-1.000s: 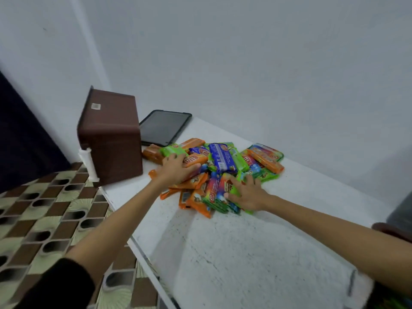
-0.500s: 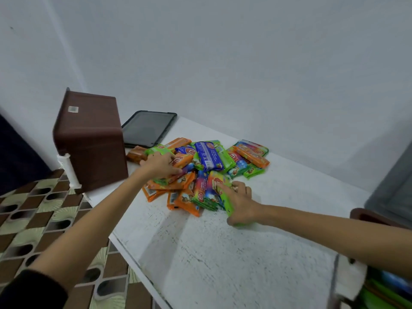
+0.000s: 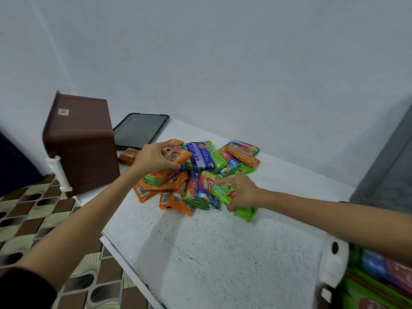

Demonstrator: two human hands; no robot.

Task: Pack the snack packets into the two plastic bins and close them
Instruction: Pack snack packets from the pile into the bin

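A heap of orange, green and blue snack packets [image 3: 201, 160] lies on the white table [image 3: 223, 253]. My left hand [image 3: 153, 158] grips an orange packet [image 3: 178, 156] at the heap's left side. My right hand [image 3: 242, 192] holds a few green packets [image 3: 244, 211] at the heap's near right edge. A brown plastic bin [image 3: 81, 141] lies on its side at the table's left end, its opening turned away. At the bottom right corner a second bin [image 3: 334, 264] with a white rim shows packets inside.
A black tablet [image 3: 139, 130] lies flat behind the brown bin, near the grey wall. The table's left edge drops to a patterned floor [image 3: 33, 219]. A grey object [image 3: 385, 175] stands at the far right.
My left hand has closed on an orange packet and lifted slightly. My right hand has gathered green packets at the heap's near edge. The view has swung right, revealing the second bin.
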